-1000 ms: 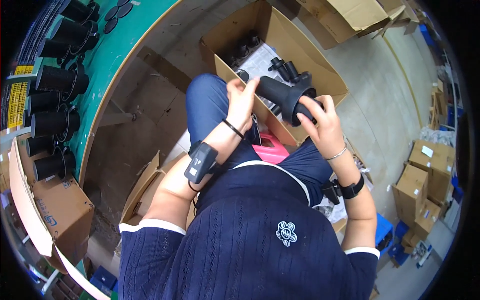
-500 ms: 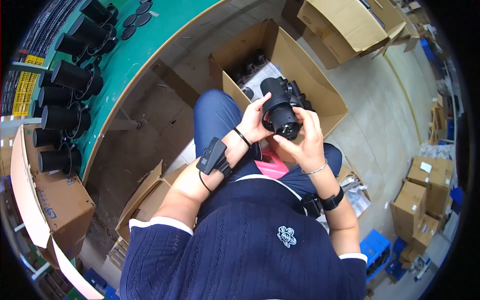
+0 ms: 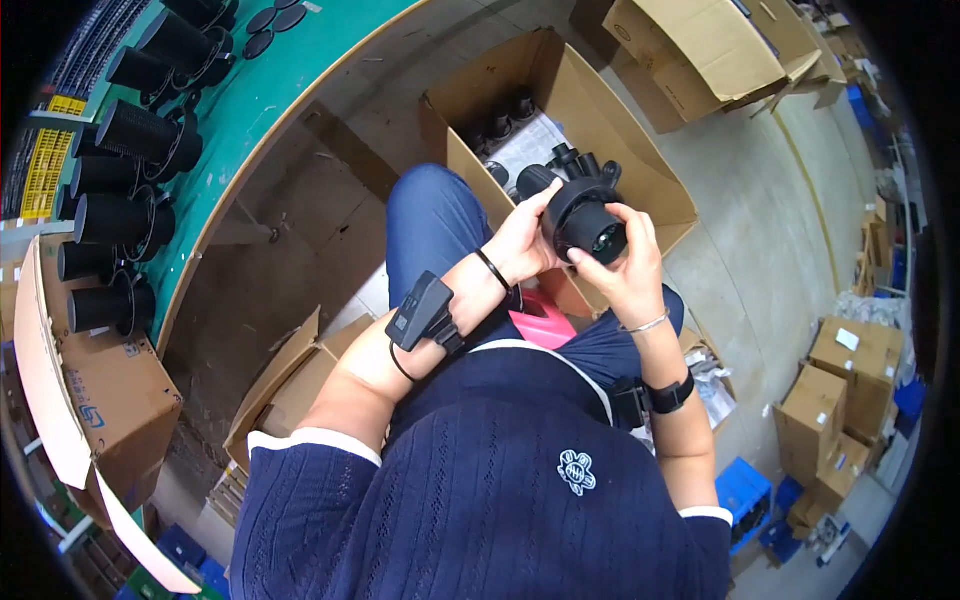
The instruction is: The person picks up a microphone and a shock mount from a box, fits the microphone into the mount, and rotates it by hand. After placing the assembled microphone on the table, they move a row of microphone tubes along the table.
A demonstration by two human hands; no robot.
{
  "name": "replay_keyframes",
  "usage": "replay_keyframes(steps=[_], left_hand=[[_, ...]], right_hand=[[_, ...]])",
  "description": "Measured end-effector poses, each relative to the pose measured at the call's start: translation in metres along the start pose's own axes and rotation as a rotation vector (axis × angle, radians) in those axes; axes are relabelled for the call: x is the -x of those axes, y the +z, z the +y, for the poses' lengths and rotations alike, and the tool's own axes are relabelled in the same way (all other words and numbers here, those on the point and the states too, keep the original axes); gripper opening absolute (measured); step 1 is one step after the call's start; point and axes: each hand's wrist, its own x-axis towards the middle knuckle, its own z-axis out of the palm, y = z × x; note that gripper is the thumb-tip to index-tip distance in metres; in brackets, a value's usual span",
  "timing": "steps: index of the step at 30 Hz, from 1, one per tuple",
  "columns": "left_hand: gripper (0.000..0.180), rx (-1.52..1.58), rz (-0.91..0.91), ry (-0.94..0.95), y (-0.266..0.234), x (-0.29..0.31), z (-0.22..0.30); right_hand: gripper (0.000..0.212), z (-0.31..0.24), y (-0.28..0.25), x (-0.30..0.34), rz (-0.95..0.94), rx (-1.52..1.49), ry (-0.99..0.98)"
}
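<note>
Above the open carton, I hold a black cylindrical lamp housing (image 3: 572,212) in both hands. It is tilted, and its round end, which has a glassy greenish centre, faces toward me. My left hand (image 3: 528,240) is closed round its left side, with the thumb on top and the other fingers partly hidden beneath. With the thumb and fingers of my right hand (image 3: 632,268) I grip the rim of the round end. Directly behind it, more black cylindrical parts (image 3: 570,158) stand in the cardboard box (image 3: 640,170), partly covered by the held one.
A green table (image 3: 245,130) with several black cylindrical housings (image 3: 110,218) curves along the left. Another carton (image 3: 700,55) stands at the far right, and stacked boxes (image 3: 815,400) line the right. Something pink (image 3: 542,322) lies between my legs.
The lamp housing has turned and tipped so that its round end faces me more, and it has shifted slightly right. My right hand has moved right and up with it.
</note>
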Motion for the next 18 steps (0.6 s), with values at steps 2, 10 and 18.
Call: replay_keyframes(steps=[2,10,18], left_hand=[[0.045,-0.103,0.037,-0.024,-0.003,0.001,0.002],[0.048,-0.139,0.12,-0.078,-0.013,0.0,0.004],[0.054,-0.512,0.326,0.452,-0.002,0.008,-0.003]], right_hand=[[0.056,0.009,0.003,0.0,0.01,-0.04,0.045],[0.058,0.022,0.004,0.002,-0.012,-0.052,0.107],[0.067,0.051,0.01,0.01,-0.165,-0.578,0.202]])
